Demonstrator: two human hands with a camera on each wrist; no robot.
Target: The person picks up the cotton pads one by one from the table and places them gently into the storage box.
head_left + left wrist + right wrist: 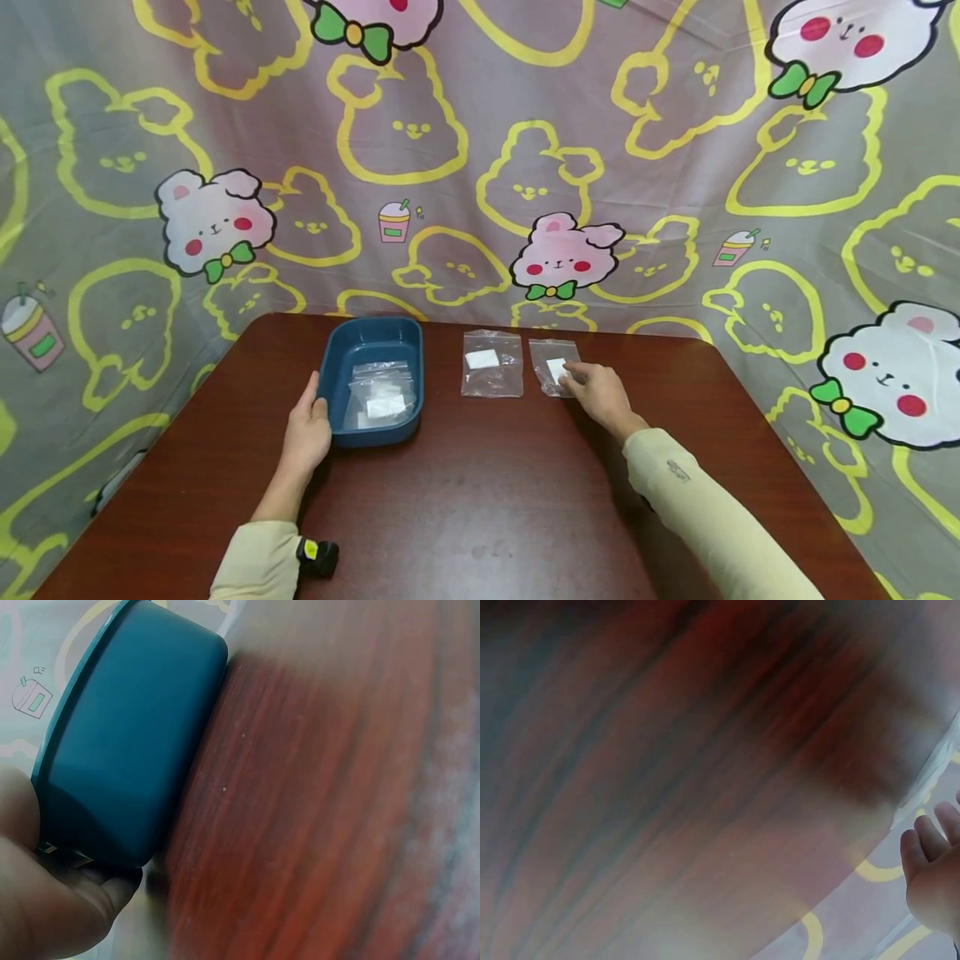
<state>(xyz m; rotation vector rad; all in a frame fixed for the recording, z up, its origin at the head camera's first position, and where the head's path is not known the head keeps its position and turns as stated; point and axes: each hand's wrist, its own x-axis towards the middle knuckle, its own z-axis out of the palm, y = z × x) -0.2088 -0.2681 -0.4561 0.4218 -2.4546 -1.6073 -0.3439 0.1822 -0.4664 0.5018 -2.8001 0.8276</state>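
In the head view my left hand (306, 435) grips the left side of a blue plastic basin (375, 438). The left wrist view shows the hand (52, 900) around one corner of this basin (131, 735). Several clear zip bags (384, 400) with white pieces inside lie in the basin. Over on the right, my right hand (600, 396) pinches a small clear zip bag (551, 354) at its white piece. Only some curled fingers (930, 840) show in the right wrist view, so their tips on the bag are hidden there.
Left of the right hand, a larger zip bag (492, 379) with a white piece lies flat on the brown wooden table (480, 500). A patterned curtain (465, 167) hangs behind the table and along its sides. A black strap device (318, 557) sits at the left wrist.
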